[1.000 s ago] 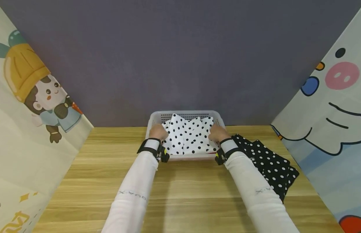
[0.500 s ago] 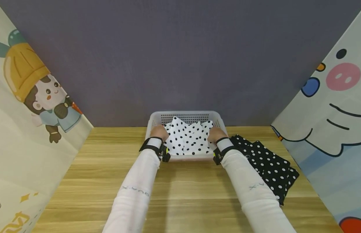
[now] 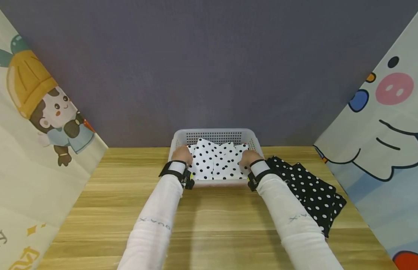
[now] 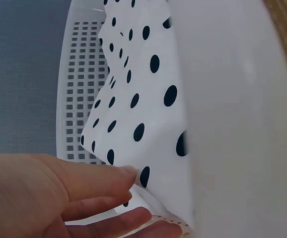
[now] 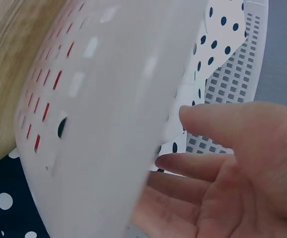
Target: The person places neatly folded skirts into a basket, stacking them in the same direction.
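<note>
A folded white cloth with black dots (image 3: 217, 161) lies in a white perforated plastic basket (image 3: 213, 183) at the table's back edge. At the basket's left end is my left hand (image 3: 183, 154). In the left wrist view, its thumb lies along the cloth's edge, with the fingers extended below. My right hand (image 3: 249, 159) is inside the right end. The right wrist view shows its thumb and fingers apart beside the cloth (image 5: 223, 34), gripping nothing. The basket's near wall (image 5: 118, 99) hides part of the cloth and some fingertips.
A folded black cloth with white dots (image 3: 310, 191) lies on the wooden table (image 3: 128, 195), right of the basket and partly behind my right forearm. A dark grey wall (image 3: 209, 75) stands behind, with cartoon-printed panels on both sides. Red shows through the basket's slots.
The dotted white cloth has settled lower in the basket, its far edge dropping toward me. My right hand has shifted slightly left, and the left hand has moved little.
</note>
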### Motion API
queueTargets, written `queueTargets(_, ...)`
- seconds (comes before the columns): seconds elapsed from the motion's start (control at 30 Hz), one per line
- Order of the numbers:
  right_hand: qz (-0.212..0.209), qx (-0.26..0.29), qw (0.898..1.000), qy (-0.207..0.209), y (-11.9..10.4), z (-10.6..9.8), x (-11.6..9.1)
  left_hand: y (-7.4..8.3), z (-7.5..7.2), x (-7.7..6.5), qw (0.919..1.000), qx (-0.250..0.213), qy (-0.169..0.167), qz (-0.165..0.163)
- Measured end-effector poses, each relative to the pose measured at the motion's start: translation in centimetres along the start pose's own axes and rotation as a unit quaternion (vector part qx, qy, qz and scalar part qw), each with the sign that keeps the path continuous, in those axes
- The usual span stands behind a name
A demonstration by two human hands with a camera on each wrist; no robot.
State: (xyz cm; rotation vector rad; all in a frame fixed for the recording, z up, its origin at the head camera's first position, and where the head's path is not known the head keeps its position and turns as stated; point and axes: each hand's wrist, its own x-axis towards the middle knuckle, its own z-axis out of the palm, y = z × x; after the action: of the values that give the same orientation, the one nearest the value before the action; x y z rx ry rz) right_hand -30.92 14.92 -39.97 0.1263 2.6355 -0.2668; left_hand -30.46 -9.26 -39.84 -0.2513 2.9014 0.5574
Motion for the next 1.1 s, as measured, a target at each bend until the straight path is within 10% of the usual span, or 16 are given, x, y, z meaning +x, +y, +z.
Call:
queueTargets(0.37, -0.07, -0.033, 0.996, 0.054, 0.3, -0.8, -3.4, 0.2, -1.8, -2.3, 0.9982, 0.014, -0.013, 0.057)
queueTargets(0.6, -0.129, -0.001, 0.982, 0.141, 1.3, -0.4, -4.9, -0.1, -2.0, -3.4, 0.9937, 0.044, 0.035, 0.097)
queueTargets(1.1, -0.207, 0.035, 0.889, 0.407, 4.0, 4.4, -9.9, -2.5, 0.0, -9.2, 0.9385, 0.011, 0.212, 0.272)
